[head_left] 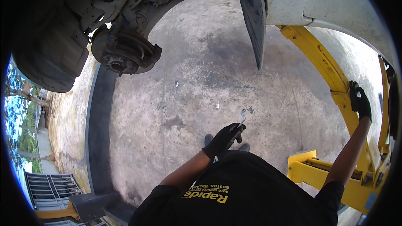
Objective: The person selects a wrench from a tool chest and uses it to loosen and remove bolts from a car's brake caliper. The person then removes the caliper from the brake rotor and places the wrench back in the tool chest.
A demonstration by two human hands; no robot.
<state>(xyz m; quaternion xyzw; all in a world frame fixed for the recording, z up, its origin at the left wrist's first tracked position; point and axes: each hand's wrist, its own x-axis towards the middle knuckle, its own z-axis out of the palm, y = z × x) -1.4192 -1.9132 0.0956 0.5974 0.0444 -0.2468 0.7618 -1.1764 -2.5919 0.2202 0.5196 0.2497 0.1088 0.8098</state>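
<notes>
In a black glove, my left hand is closed around a silver offset wrench in front of my body. The wrench's cranked end sticks up past my fingers; its other end is hidden by the hand. Over to the right, my right hand, gloved in black too, rests against the edge of a yellow lift arm. Its fingers point up along the metal, with a gap between some of them. At the upper left a bare brake disc with its caliper hangs from the raised vehicle, no wheel on it.
A pale body panel and a dark flap hang overhead at the right. Yellow lift parts stand by my right side. A dark beam runs along the left of the stained concrete floor. My shoes show below.
</notes>
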